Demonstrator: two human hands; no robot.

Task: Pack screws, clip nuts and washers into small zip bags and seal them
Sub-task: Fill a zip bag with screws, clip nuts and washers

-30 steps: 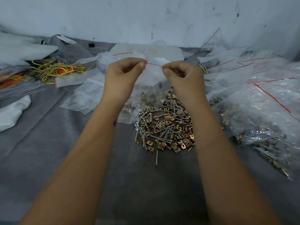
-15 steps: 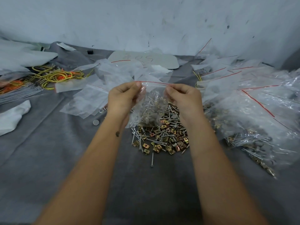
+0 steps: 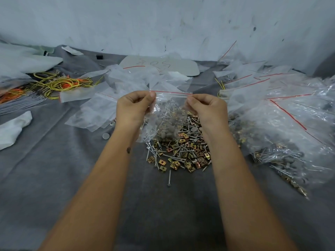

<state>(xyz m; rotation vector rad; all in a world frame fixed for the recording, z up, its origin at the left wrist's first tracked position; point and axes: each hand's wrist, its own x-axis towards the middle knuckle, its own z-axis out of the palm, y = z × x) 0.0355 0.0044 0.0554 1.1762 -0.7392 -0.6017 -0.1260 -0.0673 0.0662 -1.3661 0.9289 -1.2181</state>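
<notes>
the bag has come down from up high to hang over the pile, left hand and right hand each pinching a top corner, strip pulled flat, so sealing looks about done.

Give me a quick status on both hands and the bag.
Left hand and right hand pinch top corners of the clear red-striped zip bag. Bag holds screws, hangs above loose pile of screws and brass clip nuts. Nothing obstructing.
</notes>
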